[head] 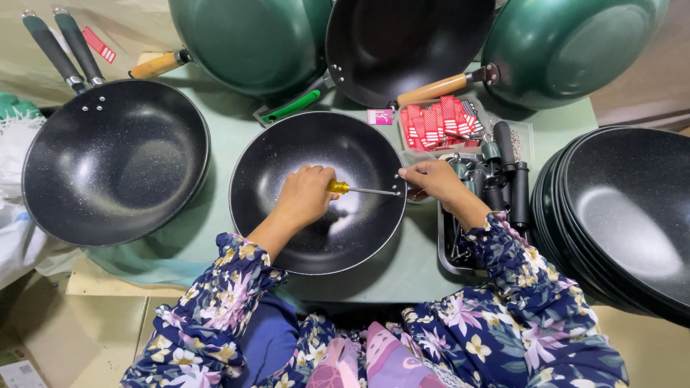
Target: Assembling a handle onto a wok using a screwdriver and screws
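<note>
A yellow-handled screwdriver [357,189] is clamped in the left hand [305,195], the grip closed tight round the handle, and the shaft is laid level across the black speckled wok [318,191] in the middle of the green counter [402,269], its tip reaching the pan's right rim. That rim is pinched by the right hand [430,179], fingers drawn together at the very spot where the tip lands, though what is nipped between them cannot be made out. A tray of dark handles [496,179] is seen just right of that hand, and stacked black woks [618,215] at the far right.
</note>
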